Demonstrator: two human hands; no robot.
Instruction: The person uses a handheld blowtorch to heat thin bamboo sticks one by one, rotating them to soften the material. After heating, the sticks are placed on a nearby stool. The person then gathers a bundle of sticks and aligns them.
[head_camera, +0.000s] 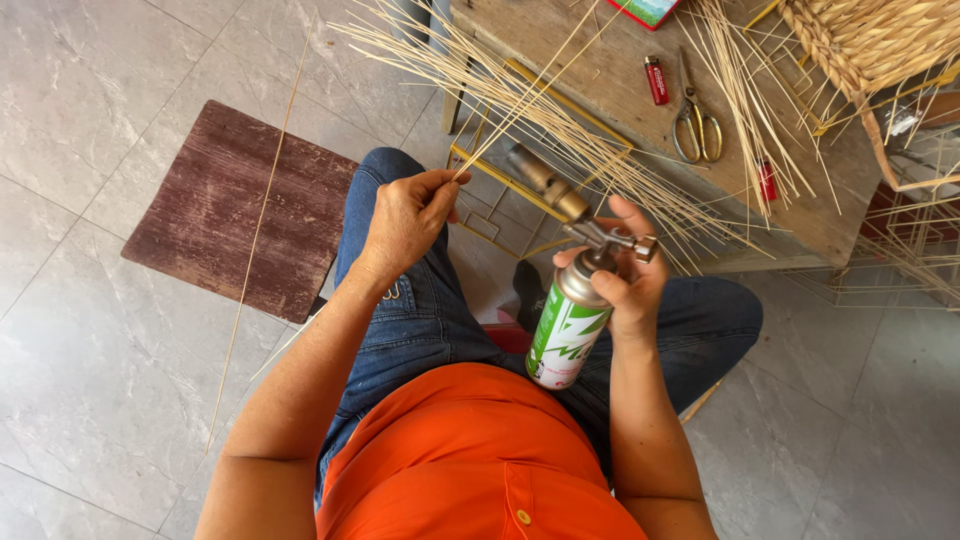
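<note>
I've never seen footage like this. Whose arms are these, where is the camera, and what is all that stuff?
There is no machine here: the camera sits on a person's head and looks down at their own two hands. The left hand pinches a bundle of thin straw-coloured sticks. The right hand grips a green and white gas canister with a metal torch head. On the wooden table lie scissors, a red lighter and part of a woven basket.

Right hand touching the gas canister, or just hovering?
Touching. Head view: the right hand wraps the top of the green-and-white canister under the torch head, fingers flat on it, no gap showing.
</note>
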